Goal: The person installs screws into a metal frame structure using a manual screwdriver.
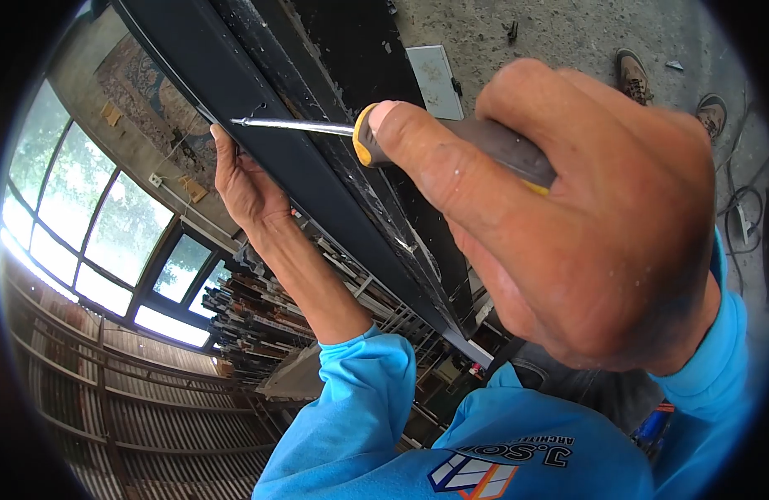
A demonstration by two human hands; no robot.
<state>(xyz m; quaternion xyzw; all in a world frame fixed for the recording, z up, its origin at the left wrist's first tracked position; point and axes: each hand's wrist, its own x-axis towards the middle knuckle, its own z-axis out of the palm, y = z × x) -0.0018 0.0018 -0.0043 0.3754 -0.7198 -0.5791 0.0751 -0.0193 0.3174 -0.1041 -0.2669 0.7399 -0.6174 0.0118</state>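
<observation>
My right hand (584, 217) fills the right half of the view, closed around the grey and yellow handle of a screwdriver (451, 137). Its steel shaft runs left and the tip touches a long dark metal frame (259, 125) near a small hole. My left hand (243, 179) grips the frame's far edge just below the tip, fingers wrapped behind it. Both arms wear bright blue sleeves.
The view is tilted. Stacked dark metal sections (259, 317) lie beyond my left arm. Large windows (93, 225) glow at left, with corrugated sheeting (126, 417) below. A concrete floor, a white panel (436, 79), cables and another person's shoes (633, 75) show at top right.
</observation>
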